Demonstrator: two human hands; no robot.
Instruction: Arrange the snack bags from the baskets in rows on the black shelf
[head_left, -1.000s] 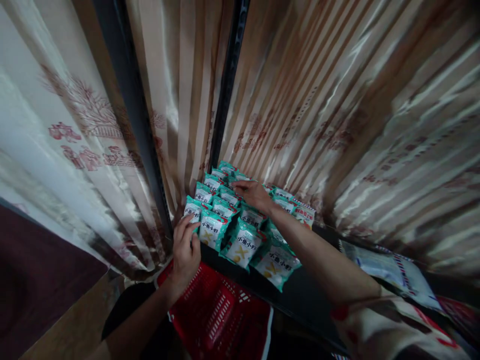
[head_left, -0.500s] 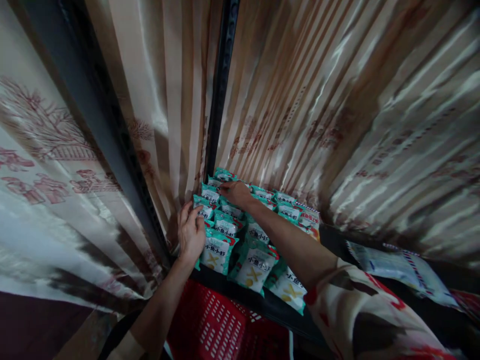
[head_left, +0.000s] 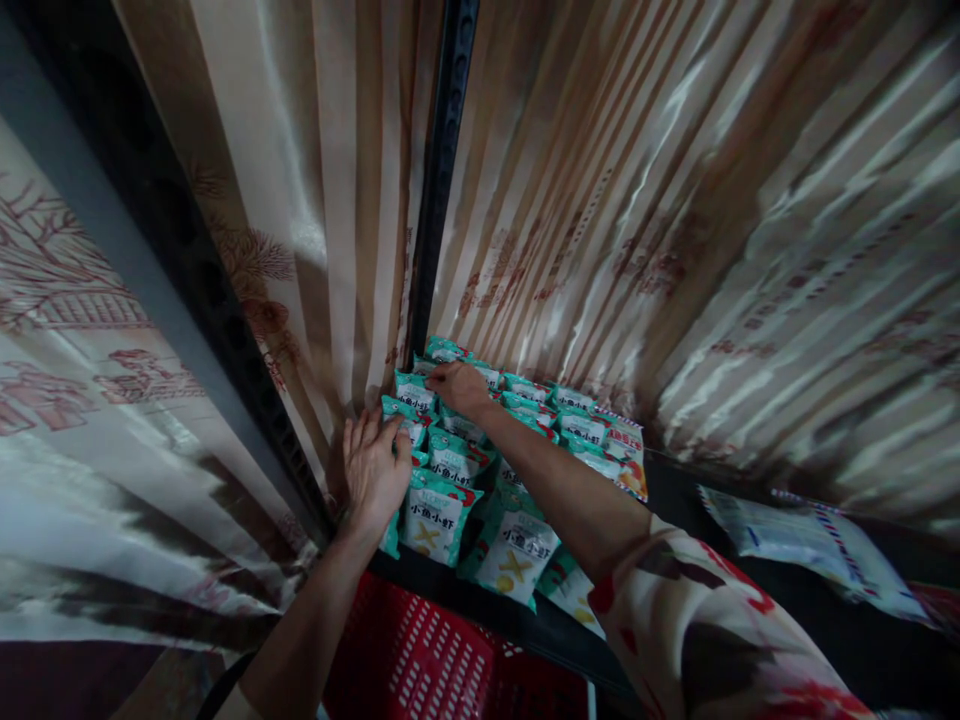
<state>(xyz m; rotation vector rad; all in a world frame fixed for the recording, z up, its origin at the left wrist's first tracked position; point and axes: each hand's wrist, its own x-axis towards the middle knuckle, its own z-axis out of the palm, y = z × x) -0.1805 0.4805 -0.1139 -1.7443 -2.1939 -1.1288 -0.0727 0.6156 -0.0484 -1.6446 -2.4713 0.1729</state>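
Note:
Teal-and-white snack bags stand upright in several rows on a black shelf. My left hand is at the left side of the rows, its fingers stretched out and touching the edge of a front-left bag. Further back, my right hand reaches over the rows with its fingers closed together at the top edge of a snack bag near the back left corner. My right forearm hides part of the middle rows.
A red perforated basket sits below the shelf's front edge. An orange-and-white packet stands right of the rows, and clear plastic packets lie further right. A metal post and printed sheeting enclose the corner.
My right hand has shifted slightly left along the back bags. My left hand has moved slightly left, its fingers a little more spread. The view has shifted a little.

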